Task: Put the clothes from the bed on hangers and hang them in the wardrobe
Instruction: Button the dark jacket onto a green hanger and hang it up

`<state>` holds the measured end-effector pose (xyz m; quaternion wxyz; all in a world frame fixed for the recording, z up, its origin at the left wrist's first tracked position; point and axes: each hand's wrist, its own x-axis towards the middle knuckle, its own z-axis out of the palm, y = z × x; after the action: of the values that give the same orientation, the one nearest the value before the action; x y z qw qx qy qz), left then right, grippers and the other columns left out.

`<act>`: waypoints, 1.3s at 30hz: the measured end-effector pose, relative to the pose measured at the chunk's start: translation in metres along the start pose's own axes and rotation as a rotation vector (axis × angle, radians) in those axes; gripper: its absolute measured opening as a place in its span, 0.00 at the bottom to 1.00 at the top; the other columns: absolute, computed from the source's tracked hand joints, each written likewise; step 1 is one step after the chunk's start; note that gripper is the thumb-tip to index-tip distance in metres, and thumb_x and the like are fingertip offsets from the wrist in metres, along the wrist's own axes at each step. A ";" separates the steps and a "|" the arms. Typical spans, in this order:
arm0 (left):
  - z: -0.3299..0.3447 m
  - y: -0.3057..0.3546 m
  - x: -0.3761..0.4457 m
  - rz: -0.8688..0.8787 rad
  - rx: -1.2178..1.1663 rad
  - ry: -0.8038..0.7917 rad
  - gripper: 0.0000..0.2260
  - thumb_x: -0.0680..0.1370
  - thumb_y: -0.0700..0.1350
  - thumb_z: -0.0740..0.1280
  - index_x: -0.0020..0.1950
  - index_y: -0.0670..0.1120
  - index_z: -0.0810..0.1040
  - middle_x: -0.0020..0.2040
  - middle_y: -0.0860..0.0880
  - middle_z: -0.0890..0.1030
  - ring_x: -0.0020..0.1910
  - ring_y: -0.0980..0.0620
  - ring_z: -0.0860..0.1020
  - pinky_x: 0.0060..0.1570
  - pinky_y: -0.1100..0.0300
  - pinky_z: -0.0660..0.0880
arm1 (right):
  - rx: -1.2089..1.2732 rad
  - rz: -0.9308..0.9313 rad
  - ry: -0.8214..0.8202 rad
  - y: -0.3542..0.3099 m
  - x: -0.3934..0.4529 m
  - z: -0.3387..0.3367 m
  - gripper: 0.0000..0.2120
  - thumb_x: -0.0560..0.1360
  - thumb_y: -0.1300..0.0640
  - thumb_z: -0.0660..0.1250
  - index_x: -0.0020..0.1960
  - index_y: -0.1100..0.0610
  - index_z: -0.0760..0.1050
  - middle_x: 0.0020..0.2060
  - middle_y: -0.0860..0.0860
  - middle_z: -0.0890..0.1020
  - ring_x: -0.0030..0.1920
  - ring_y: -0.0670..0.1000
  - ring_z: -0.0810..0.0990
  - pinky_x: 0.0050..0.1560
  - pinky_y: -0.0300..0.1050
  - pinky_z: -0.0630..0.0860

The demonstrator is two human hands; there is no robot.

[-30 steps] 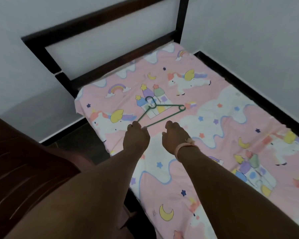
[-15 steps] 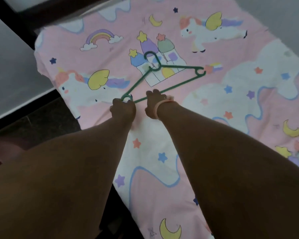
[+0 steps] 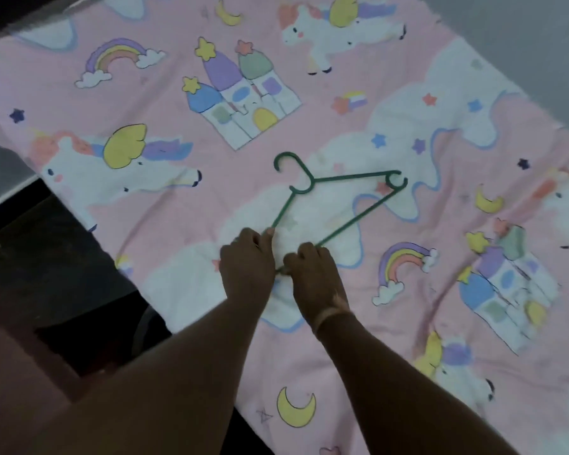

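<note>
Hanger (image 3: 339, 198), green plastic and the only one in view, lies flat on the bed (image 3: 408, 356), its hook pointing away from the person and its near corner covered by the two hands. The left hand (image 3: 247, 261) curls its fingers over the hanger's left arm, with the thumb tip pressed against the bar. The right hand (image 3: 312, 272) closes its fingers round the bottom bar just beside the left one; the two hands touch or nearly touch at the knuckles. A thin band (image 3: 330, 312) circles the right wrist.

Under the hanger spreads one pink bedsheet (image 3: 184, 192) printed with unicorns, castles, rainbows, moons and stars. No garment can be made out on the visible stretch of bed. The sheet's far and right parts are cut off by the frame edges. To the left of the bed the dark floor (image 3: 63, 257) shows, and a reddish-brown shape (image 3: 10, 372) at the lower left corner is too cropped to identify. The whole picture is slightly blurred.
</note>
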<state>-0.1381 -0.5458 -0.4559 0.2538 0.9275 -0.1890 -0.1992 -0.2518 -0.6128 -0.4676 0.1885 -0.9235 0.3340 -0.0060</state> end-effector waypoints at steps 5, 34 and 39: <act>0.044 0.032 -0.082 0.084 -0.018 -0.255 0.10 0.86 0.51 0.56 0.52 0.46 0.71 0.48 0.43 0.82 0.50 0.38 0.80 0.43 0.52 0.68 | -0.024 0.072 -0.070 0.061 -0.083 -0.023 0.15 0.60 0.60 0.78 0.45 0.52 0.78 0.44 0.52 0.75 0.42 0.57 0.74 0.41 0.49 0.74; 0.198 0.221 -0.382 1.040 0.313 -0.456 0.09 0.77 0.41 0.65 0.56 0.43 0.77 0.51 0.41 0.78 0.52 0.39 0.76 0.48 0.48 0.76 | -0.065 1.007 0.318 0.260 -0.401 -0.133 0.13 0.68 0.63 0.64 0.51 0.57 0.78 0.47 0.57 0.77 0.46 0.61 0.76 0.45 0.54 0.75; 0.242 0.240 -0.469 1.075 0.266 -0.652 0.12 0.78 0.43 0.66 0.61 0.45 0.77 0.57 0.41 0.76 0.56 0.38 0.74 0.53 0.49 0.73 | -0.091 1.421 0.301 0.306 -0.495 -0.151 0.22 0.71 0.56 0.69 0.64 0.56 0.72 0.65 0.59 0.72 0.62 0.64 0.71 0.59 0.58 0.70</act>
<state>-0.7085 -0.6213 -0.3883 0.1306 0.6189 -0.7179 -0.2908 -0.8451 -0.5746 -0.3786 0.0603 -0.4794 0.8755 0.0046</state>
